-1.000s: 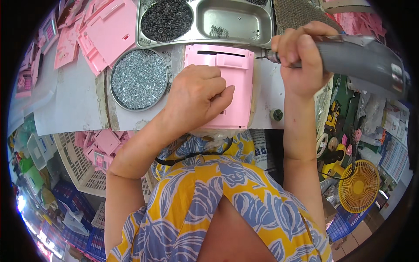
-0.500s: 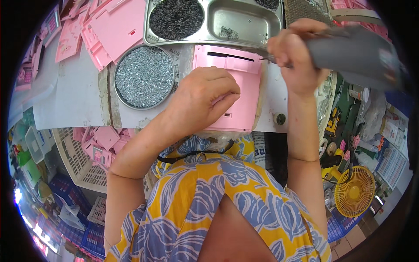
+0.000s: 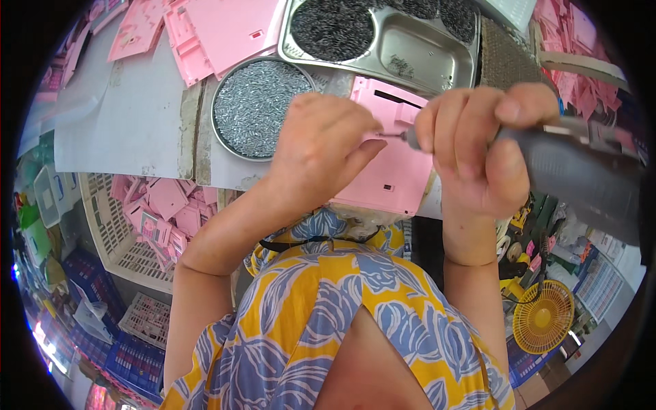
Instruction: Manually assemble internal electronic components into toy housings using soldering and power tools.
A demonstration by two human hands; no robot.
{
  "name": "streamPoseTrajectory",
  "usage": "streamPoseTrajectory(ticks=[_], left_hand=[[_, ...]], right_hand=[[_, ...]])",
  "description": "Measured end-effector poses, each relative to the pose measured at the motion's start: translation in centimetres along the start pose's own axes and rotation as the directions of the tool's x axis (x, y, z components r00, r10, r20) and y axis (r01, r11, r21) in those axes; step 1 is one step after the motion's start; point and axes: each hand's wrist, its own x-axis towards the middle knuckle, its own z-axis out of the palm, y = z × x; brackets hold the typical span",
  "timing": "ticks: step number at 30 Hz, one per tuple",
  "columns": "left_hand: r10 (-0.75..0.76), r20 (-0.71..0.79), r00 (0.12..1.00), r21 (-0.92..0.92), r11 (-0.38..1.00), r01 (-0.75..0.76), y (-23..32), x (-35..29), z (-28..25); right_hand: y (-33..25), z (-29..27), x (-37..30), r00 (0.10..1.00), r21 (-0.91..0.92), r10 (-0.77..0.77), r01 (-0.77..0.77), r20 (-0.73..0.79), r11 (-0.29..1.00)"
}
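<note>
The right hand [image 3: 478, 147], wrapped around the screwdriver [image 3: 581, 171], has moved its bit [image 3: 391, 134] over the pink casing [image 3: 386, 171], to the left hand [image 3: 324, 140]. Its bunched fingers hide any contents.

A pale surface [image 3: 123, 130] spans the upper left, worn along a brownish seam [image 3: 196, 130]. Lower on that side are a cream lattice-walled crate [image 3: 113, 246] and stacked blue boxes [image 3: 133, 365]. A round yellow grille [image 3: 543, 316] shows at right, near brownish flooring [image 3: 544, 388]; bright light [image 3: 51, 354] glares at the lower-left rim.
</note>
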Motion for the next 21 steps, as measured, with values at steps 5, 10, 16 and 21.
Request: streamPoseTrajectory(ticks=[5,10,16,21], left_hand=[[-0.335,0.061,0.94,0.562,0.79,0.245,-2.3,-0.8,-5.9],[-0.282,0.117,0.952,0.463,0.864,0.199,-3.9,-2.4,-6.1],[-0.245,0.073,0.967,0.452,0.873,0.187,-5.1,-1.8,-6.0],[-0.042,0.154,0.987,0.115,0.993,0.024,-3.4,-1.2,-4.8]], right_hand=[[5.0,-1.9,2.9,0.992,-0.01,-0.122,0.121,-0.019,0.993],[7.7,-1.5,3.4,0.995,-0.071,-0.093,0.091,-0.037,0.993],[8.1,-1.1,3.4,0.997,-0.095,-0.075,0.076,0.009,0.993],[4.1,-0.4,4.6,0.994,0.003,-0.073,0.073,0.079,0.997]])
